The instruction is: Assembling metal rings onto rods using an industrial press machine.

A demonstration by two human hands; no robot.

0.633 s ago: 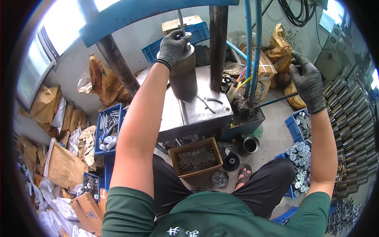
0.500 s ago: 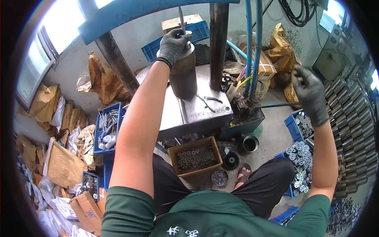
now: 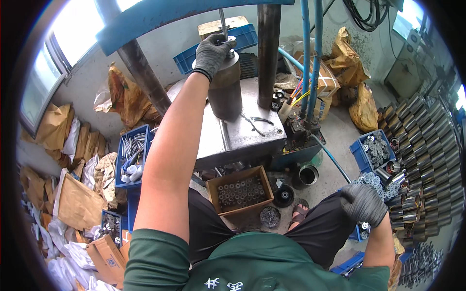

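Note:
My left hand [image 3: 214, 52], in a grey work glove, is closed around a small shiny metal fitting [image 3: 231, 42] on top of an upright dark steel cylinder [image 3: 227, 94]. A thin metal rod [image 3: 223, 22] comes down to the fitting from above. The cylinder stands on a bare steel press table [image 3: 206, 142]. My right hand [image 3: 363, 204], gloved alike, makes a fist over my right knee at the outer end of a blue lever [image 3: 335, 160]. That lever runs from the oily pump unit [image 3: 300, 131] beside the table; the fingers hide its tip.
Black-handled pliers [image 3: 261, 122] lie on the table. A cardboard box of small round metal parts [image 3: 240, 194] sits below. Blue crates [image 3: 373, 150] of parts and stacked metal tubes [image 3: 424, 160] fill the right; a blue tool crate [image 3: 132, 157] stands left. A dark column [image 3: 268, 58] rises behind.
My right hand has swung down and toward me, from upper right to my knee, and the blue lever has dropped with it. My left hand stays in place at the cylinder's top.

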